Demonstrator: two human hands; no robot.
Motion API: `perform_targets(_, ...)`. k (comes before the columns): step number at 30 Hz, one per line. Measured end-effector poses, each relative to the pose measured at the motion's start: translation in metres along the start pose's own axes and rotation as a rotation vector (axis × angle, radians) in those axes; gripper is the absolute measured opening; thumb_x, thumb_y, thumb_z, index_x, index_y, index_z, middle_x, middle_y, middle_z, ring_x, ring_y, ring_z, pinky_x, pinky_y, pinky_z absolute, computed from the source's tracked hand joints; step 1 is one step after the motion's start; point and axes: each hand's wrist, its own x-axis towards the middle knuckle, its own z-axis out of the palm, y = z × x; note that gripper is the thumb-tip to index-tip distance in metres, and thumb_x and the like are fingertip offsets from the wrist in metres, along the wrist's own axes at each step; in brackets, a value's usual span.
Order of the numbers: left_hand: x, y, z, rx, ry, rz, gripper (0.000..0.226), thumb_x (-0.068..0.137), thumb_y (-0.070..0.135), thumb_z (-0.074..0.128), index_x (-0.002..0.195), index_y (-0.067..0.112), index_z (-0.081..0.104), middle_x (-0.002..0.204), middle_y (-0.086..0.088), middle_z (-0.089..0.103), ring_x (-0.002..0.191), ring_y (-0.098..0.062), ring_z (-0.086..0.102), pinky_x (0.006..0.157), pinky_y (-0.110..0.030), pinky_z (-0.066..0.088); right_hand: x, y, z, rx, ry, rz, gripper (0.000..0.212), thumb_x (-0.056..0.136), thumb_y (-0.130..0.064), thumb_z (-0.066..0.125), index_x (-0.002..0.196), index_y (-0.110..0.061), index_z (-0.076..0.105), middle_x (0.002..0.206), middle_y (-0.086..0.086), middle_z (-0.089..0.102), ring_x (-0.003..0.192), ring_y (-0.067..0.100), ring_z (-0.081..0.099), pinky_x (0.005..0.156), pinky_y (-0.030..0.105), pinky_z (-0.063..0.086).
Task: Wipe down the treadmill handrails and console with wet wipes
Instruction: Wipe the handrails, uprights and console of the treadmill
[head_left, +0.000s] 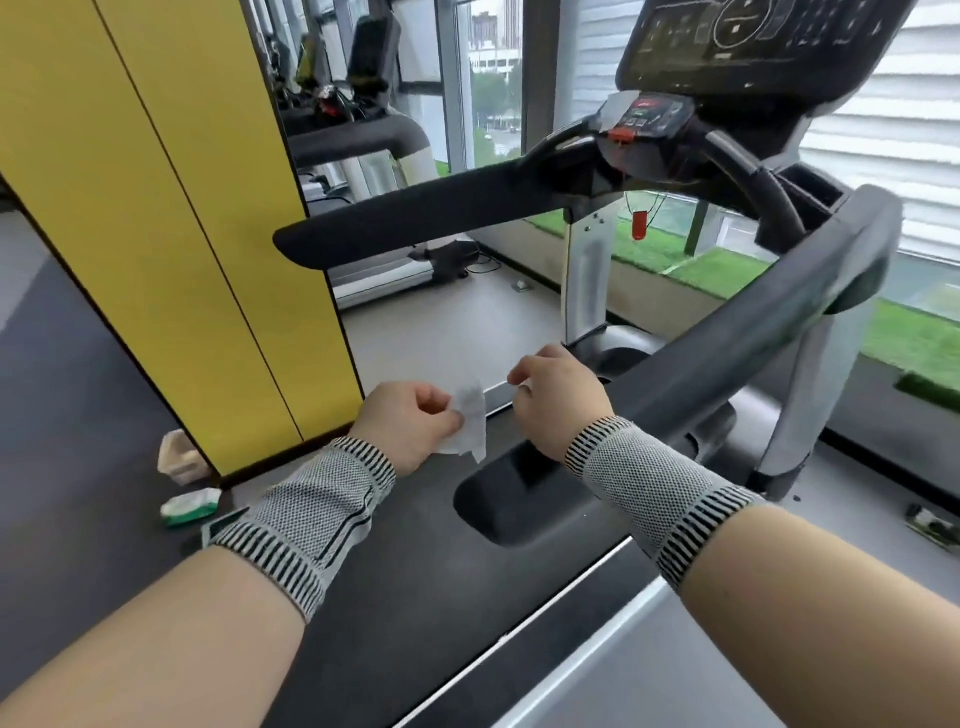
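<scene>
Unfolding a wipe over the treadmill deck

The left hand pinches a thin, limp white wet wipe by its edge; the right hand, just beside, has fingers curled, though whether they grip anything I cannot tell. The wipe looks soft and light, best held by its corners. A green-and-white wipe pack lies on the floor, contents hidden.

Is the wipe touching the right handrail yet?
Apart. The head view shows the wipe pinched in the left hand, hanging in the air well left of the right handrail.
</scene>
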Motion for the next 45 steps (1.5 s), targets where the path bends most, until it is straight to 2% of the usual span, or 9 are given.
perform_targets(8, 0.002, -0.003, 0.010, -0.063, 0.002, 0.015, 0.010, 0.084, 0.023, 0.069, 0.080, 0.029, 0.063, 0.080, 0.005, 0.068, 0.073, -0.011, 0.063, 0.063, -0.021, 0.047, 0.009, 0.002, 0.009, -0.075, 0.009, 0.045, 0.031, 0.091, -0.022, 0.048, 0.119, -0.014, 0.058, 0.127, 0.004, 0.045, 0.113, 0.022, 0.048, 0.089, 0.029, 0.040)
perform_targets(12, 0.025, -0.007, 0.014, -0.081, -0.045, 0.054, 0.011, 0.083, 0.021, 0.070, 0.077, 0.029, 0.065, 0.084, 0.004, 0.070, 0.081, -0.013, 0.066, 0.076, -0.026, 0.054, 0.009, -0.002, 0.014, -0.226, 0.005, -0.038, 0.041, 0.092, -0.027, 0.044, 0.130, -0.013, 0.051, 0.139, 0.009, 0.041, 0.139, 0.027, 0.020, 0.115, 0.031, 0.016)
perform_targets(16, 0.061, -0.012, 0.023, -0.138, -0.131, 0.113, 0.013, 0.081, 0.017, 0.072, 0.074, 0.026, 0.066, 0.075, 0.007, 0.069, 0.069, -0.004, 0.063, 0.069, -0.017, 0.051, 0.007, 0.000, 0.013, -0.201, 0.024, -0.044, 0.043, 0.096, -0.032, 0.040, 0.136, -0.017, 0.044, 0.148, 0.006, 0.032, 0.144, 0.019, 0.008, 0.114, 0.024, 0.001)
perform_targets(19, 0.096, -0.013, 0.029, -0.169, -0.227, 0.193, 0.010, 0.081, 0.020, 0.072, 0.074, 0.025, 0.067, 0.072, 0.010, 0.069, 0.063, 0.001, 0.061, 0.065, -0.014, 0.049, 0.009, 0.006, 0.017, -0.177, 0.068, -0.015, 0.041, 0.095, -0.033, 0.044, 0.135, -0.023, 0.044, 0.149, -0.001, 0.028, 0.146, 0.016, 0.003, 0.111, 0.017, 0.004)
perform_targets(25, 0.139, -0.021, 0.034, -0.099, -0.520, 0.314, 0.016, 0.080, 0.035, 0.073, 0.077, 0.020, 0.072, 0.071, 0.007, 0.070, 0.069, -0.006, 0.064, 0.069, -0.020, 0.050, 0.008, -0.003, 0.036, -0.253, 0.281, 0.373, 0.031, 0.078, -0.004, 0.068, 0.109, -0.008, 0.066, 0.126, 0.015, 0.058, 0.134, 0.036, 0.037, 0.106, 0.037, 0.026)
perform_targets(28, 0.136, -0.024, 0.042, -0.033, -0.776, 0.360, 0.024, 0.083, 0.042, 0.068, 0.084, 0.019, 0.073, 0.077, 0.007, 0.070, 0.076, -0.008, 0.065, 0.076, -0.022, 0.051, 0.011, -0.026, 0.039, -0.260, 0.429, 0.695, 0.037, 0.088, -0.003, 0.055, 0.124, -0.005, 0.058, 0.140, 0.014, 0.045, 0.140, 0.028, 0.029, 0.109, 0.031, 0.024)
perform_targets(33, 0.088, -0.049, 0.050, -0.039, -1.105, 0.282, 0.026, 0.089, 0.044, 0.062, 0.095, 0.022, 0.073, 0.085, 0.005, 0.072, 0.081, -0.011, 0.067, 0.080, -0.023, 0.053, 0.008, -0.041, 0.047, -0.268, 0.681, 0.966, 0.030, 0.090, 0.001, 0.047, 0.115, -0.005, 0.062, 0.127, 0.010, 0.051, 0.118, 0.020, 0.048, 0.096, 0.011, 0.025)
perform_targets(40, 0.046, -0.085, 0.028, -0.290, -1.051, 0.214, 0.021, 0.089, 0.022, 0.065, 0.108, 0.019, 0.072, 0.106, 0.008, 0.070, 0.094, -0.007, 0.066, 0.089, -0.027, 0.053, 0.006, -0.048, 0.051, -0.231, 0.764, 1.051, 0.025, 0.091, -0.001, 0.047, 0.106, -0.007, 0.065, 0.114, 0.009, 0.057, 0.102, 0.010, 0.051, 0.086, 0.002, 0.028)
perform_targets(45, 0.049, -0.070, 0.035, -0.454, -0.963, 0.240, 0.023, 0.091, 0.027, 0.063, 0.105, 0.012, 0.074, 0.110, 0.005, 0.069, 0.093, -0.001, 0.063, 0.088, -0.018, 0.051, 0.005, -0.043, 0.054, -0.264, 0.812, 1.016, 0.024, 0.091, -0.003, 0.046, 0.106, -0.007, 0.064, 0.112, -0.002, 0.050, 0.105, 0.017, 0.052, 0.091, 0.017, 0.038)
